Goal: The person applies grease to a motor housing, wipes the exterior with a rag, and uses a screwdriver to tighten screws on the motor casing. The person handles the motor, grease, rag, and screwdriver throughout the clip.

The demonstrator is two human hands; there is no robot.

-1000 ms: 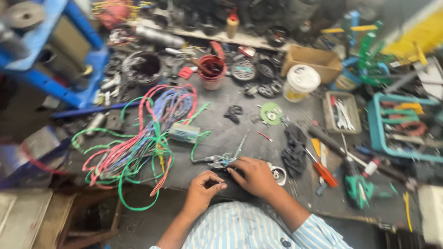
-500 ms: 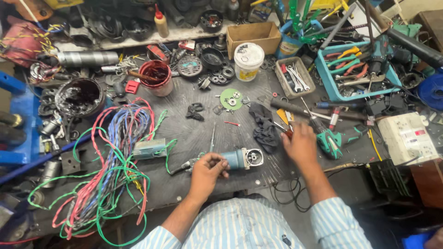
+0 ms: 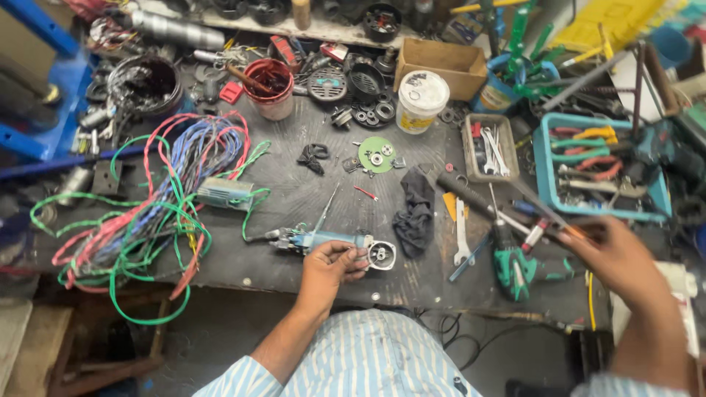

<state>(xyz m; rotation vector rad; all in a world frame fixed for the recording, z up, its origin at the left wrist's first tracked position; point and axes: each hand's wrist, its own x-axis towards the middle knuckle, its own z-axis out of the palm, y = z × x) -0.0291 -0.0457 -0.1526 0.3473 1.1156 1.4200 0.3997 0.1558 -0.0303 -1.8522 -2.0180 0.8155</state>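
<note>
— Blue-bodied, that small angle grinder point(image 3: 334, 242) with the bare metal gear head, lying near the front edge of the dark workbench point(image 3: 294, 195). How far along does the work look?

— Midway, I'd judge. The round head end sits open with no disc or guard on it, and a green disc point(image 3: 376, 154) with small metal parts on top lies apart, further back on the bench. So it looks stripped down, not put back together.

— And the left hand point(image 3: 331, 268)?

— Forearm coming up from the bench edge, fingers curled over the grinder body just beside the gear head, pinning it to the bench.

— The right hand point(image 3: 618, 257)?

— Out wide to the right, well apart from the grinder, raised near the turquoise plastic tool tray point(image 3: 544, 158). Its fingers close on a thin, long tool with an orange part point(image 3: 566, 229); it is blurred, so I cannot tell which tool.

— Anything between the hands?

— A crumpled black rag point(image 3: 415, 213) and a flat steel spanner point(image 3: 460, 235).
</note>
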